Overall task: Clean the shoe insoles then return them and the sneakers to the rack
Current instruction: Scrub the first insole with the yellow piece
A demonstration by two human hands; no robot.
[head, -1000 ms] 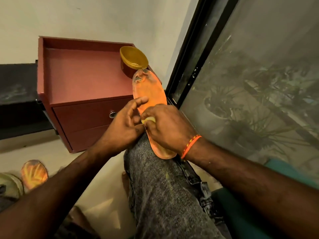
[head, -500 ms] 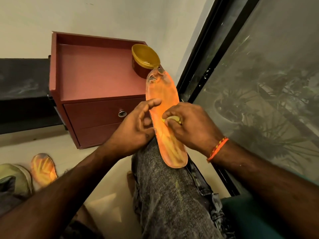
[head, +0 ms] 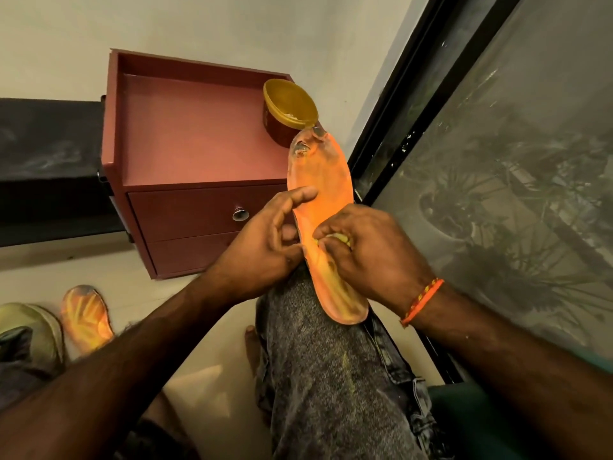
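Note:
An orange insole [head: 326, 180] with a worn, torn toe lies along my knee in grey jeans [head: 331, 376]. My left hand [head: 265, 244] holds its left edge, thumb stretched onto the top face. My right hand [head: 371, 254] pinches a small yellow sponge [head: 340, 239] and presses it on the insole's middle. A second orange insole [head: 84, 318] lies on the floor at the lower left, beside a pale green sneaker [head: 36, 330] at the frame's left edge.
A red cabinet [head: 185, 154] with a drawer stands ahead; an open tub with a gold lid [head: 288, 111] sits on its top right corner. A dark-framed window [head: 497, 161] runs along the right. A black shelf [head: 43, 154] is at the left.
My right hand with the sponge has slid slightly down the insole toward the heel. The left hand keeps its hold. The view has shifted a little.

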